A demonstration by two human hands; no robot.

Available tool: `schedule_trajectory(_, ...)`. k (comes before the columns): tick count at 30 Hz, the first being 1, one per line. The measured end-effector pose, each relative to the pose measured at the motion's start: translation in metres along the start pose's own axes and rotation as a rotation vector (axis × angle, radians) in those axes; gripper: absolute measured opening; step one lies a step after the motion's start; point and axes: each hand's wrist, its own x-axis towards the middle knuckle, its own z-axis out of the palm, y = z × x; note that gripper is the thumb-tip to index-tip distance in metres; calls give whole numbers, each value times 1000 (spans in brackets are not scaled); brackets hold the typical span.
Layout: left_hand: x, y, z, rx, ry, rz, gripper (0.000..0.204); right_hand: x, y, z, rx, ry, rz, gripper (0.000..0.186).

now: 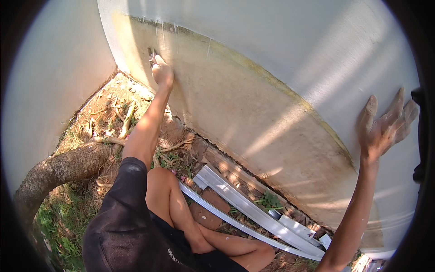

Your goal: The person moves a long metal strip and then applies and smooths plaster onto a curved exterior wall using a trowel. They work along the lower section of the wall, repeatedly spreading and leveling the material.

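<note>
My left arm reaches far out to the wall's bare beige patch [217, 104], near its upper left end. There my left hand [162, 74] is closed and pressed to the surface, around something small that I cannot make out. Far to the right, my right hand [383, 124] lies against the white-painted wall [317, 50], its fingers spread and nothing in them. Whitish dust covers those fingers. A yellowish curved edge separates the beige patch from the white paint, and a few pale drips run down near my left hand.
A thick tree trunk [68, 167] bends across the ground at left, with roots and grass around it. Long metal channels [244, 199] lie beside my bent legs along the wall's foot, near a brown slab [209, 208]. Another pale wall [50, 86] meets this one in a corner.
</note>
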Motion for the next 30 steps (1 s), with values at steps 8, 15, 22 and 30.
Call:
schedule_trajectory(8, -191, 59, 33, 18, -371, 1171, 50, 5, -1, -1, 51, 24, -34, 66)
schedule_trajectory(15, -39, 7, 4, -94, -133, -197, 46, 2, -1, 0, 46, 16, -17, 65)
schedule_trajectory(22, -209, 77, 42, -161, -270, 741, 54, 5, -5, -3, 55, -1, -26, 63)
schedule_trajectory(30, -56, -7, -4, 164, -210, 11, 48, 5, -5, -1, 64, 24, -15, 63)
